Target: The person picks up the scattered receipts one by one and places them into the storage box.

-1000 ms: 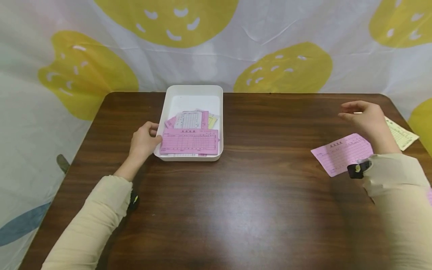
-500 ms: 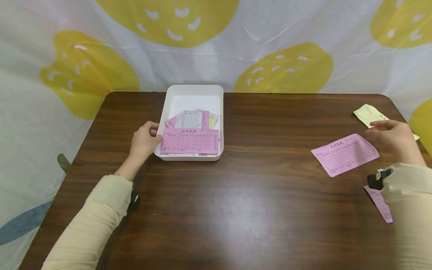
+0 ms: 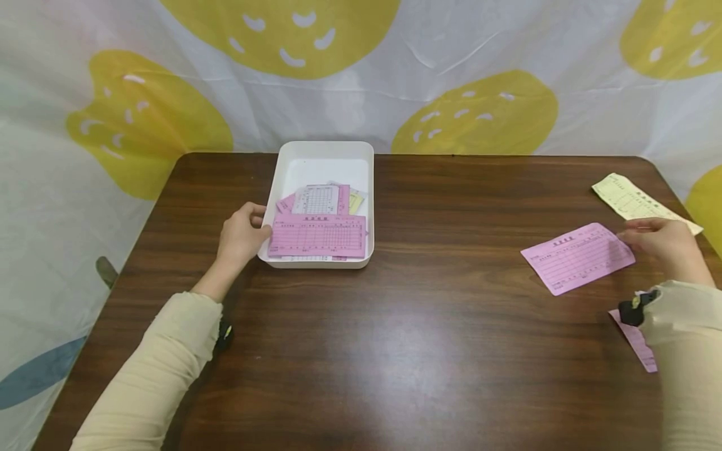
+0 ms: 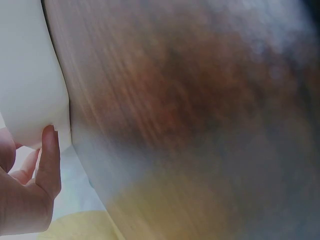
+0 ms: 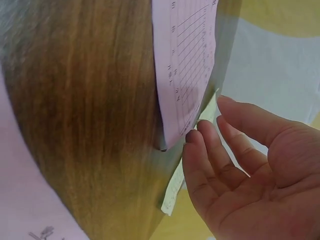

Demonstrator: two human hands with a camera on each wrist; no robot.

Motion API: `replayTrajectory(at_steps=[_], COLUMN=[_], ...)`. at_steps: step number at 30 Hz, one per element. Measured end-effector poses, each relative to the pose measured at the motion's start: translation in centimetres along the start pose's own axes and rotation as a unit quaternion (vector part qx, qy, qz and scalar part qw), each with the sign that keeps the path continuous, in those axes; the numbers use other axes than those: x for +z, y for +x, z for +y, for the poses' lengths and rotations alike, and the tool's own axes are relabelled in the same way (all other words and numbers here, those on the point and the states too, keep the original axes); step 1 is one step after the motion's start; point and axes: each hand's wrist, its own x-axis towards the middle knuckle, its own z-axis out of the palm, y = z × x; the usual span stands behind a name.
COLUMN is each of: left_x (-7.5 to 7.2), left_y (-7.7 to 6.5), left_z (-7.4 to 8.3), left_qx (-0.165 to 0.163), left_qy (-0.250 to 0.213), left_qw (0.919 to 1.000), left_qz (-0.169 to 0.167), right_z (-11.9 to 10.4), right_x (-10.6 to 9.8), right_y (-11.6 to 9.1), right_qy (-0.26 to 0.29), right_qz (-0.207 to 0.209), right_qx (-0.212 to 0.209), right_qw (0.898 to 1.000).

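- Head view: the right hand (image 3: 665,245) has been brought in from beside the yellow slip (image 3: 626,195) to the right edge of the loose pink slip (image 3: 575,258); a second ago it was held farther left, above that slip's far side.
- By this shift, it can be judged, the loose pink slip has been put within reach of the fingers. It is seen lying on the brown table (image 3: 451,351), well apart from the white tray (image 3: 326,148).
- The yellow slip is left lying just beyond the right hand. Another pink slip (image 3: 634,341) is partly hidden by the right sleeve (image 3: 685,369).
- No change is seen at the white tray: its near end is covered by a pink form (image 3: 317,238), with a white form (image 3: 317,200) behind.
- By the left hand (image 3: 239,235), the tray's left wall is gripped near the front corner, the thumb at the rim and the fingers bent against the outside.
- By the right hand, nothing is gripped: in the right wrist view the thumb is held apart from loosely curved fingers. Whether the slip's edge is touched cannot be told.
- Both forearms are stretched forward, well apart.
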Motion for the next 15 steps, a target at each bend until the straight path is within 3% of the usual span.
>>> replayTrajectory(at_steps=[5, 15], left_x=[-0.02, 0.00], left_y=[-0.02, -0.01], left_z=[0.02, 0.10], left_qx=[0.000, 0.003], left_qy=[-0.001, 0.000], left_qw=[1.0000, 1.0000], left_qz=[0.000, 0.001], right_z=[0.20, 0.92], right_x=[0.28, 0.55], right_y=[-0.04, 0.22], right_qy=[-0.062, -0.071], right_qz=[-0.014, -0.040], right_qx=[0.016, 0.016], right_qw=[0.998, 0.997])
